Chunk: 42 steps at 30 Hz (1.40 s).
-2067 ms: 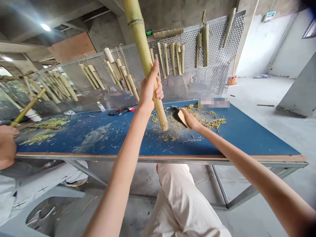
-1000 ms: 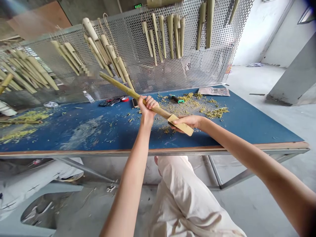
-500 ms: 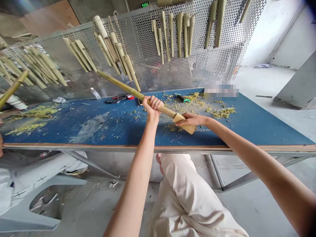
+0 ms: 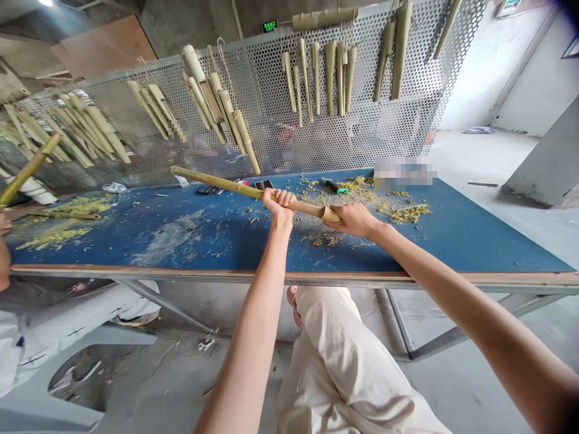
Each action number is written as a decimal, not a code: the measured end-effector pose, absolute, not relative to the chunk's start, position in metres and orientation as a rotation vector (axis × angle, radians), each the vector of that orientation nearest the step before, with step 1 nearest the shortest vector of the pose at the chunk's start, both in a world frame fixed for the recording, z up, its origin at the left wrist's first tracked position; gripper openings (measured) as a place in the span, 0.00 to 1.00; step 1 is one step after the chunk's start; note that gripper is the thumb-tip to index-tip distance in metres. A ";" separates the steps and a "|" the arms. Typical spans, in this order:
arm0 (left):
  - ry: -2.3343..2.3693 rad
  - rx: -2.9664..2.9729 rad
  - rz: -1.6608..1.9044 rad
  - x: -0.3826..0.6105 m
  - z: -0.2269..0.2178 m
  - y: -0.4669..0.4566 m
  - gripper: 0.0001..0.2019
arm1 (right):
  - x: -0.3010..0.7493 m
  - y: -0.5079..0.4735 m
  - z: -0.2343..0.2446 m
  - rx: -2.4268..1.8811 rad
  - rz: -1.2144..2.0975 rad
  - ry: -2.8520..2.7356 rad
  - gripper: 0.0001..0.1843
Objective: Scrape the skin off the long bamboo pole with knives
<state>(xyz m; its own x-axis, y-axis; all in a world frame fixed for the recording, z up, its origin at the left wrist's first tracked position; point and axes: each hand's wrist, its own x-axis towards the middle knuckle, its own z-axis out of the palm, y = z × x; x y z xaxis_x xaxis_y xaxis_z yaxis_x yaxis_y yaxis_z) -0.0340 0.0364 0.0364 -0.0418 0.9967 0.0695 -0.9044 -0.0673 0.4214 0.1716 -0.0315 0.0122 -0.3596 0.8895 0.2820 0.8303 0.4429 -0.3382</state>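
Observation:
A long bamboo pole slants above the blue tabletop, its far end up to the left. Around its middle my left hand is wrapped, knuckles up. My right hand closes around the near right end, over a tan sheet that looks like sandpaper and curls round the pole. Most of the sheet and the pole's right tip are hidden in that hand. Below and behind both hands, yellowish shavings are scattered on the table.
Behind the blue table stands a perforated metal screen hung with bamboo pieces. A tool with a green and black handle and a phone lie at the back. At left, a co-worker's hand holds another bamboo pole.
My right hand has closed over the tan sheet, which stuck out flat beneath it before. The pole's far end has dropped lower and the pole lies flatter. My left hand keeps its grip.

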 end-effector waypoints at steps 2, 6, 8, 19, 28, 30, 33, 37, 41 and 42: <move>0.308 0.433 1.558 -0.034 0.037 0.035 0.22 | 0.173 -0.031 0.011 -1.378 0.420 -2.290 0.20; 0.295 0.540 1.503 -0.035 0.037 0.033 0.24 | 0.175 -0.031 0.008 -1.247 0.826 -2.270 0.26; 0.296 0.569 1.497 -0.036 0.037 0.033 0.24 | 0.174 -0.032 0.009 -1.173 0.952 -2.256 0.27; 0.202 0.592 1.473 -0.038 0.034 0.032 0.23 | 0.174 -0.035 0.014 -1.124 1.442 -2.102 0.29; 0.215 0.607 1.536 -0.047 0.032 0.034 0.26 | 0.167 -0.044 0.012 -1.177 1.529 -1.953 0.32; 0.214 0.619 1.541 -0.048 0.030 0.036 0.27 | 0.167 -0.045 0.014 -1.237 1.439 -1.948 0.32; 0.181 0.605 1.537 -0.049 0.026 0.040 0.26 | 0.168 -0.042 0.018 -1.295 1.340 -1.964 0.31; 0.157 0.542 1.551 -0.050 0.022 0.044 0.24 | 0.167 -0.038 0.022 -1.331 1.266 -2.008 0.30; 0.222 0.528 1.564 -0.054 0.018 0.048 0.25 | 0.162 -0.036 0.017 -1.324 1.225 -2.038 0.30; 0.228 0.524 1.568 -0.055 0.016 0.049 0.25 | 0.160 -0.036 0.015 -1.317 1.217 -2.041 0.31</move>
<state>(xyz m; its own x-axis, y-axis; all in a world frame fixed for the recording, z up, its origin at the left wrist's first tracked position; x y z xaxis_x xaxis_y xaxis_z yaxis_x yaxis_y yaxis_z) -0.0551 0.0494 0.0163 0.0105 0.9821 0.1880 -0.8880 -0.0772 0.4533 0.1601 -0.0357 0.0149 -0.4621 0.8806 -0.1052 0.5115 0.1677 -0.8428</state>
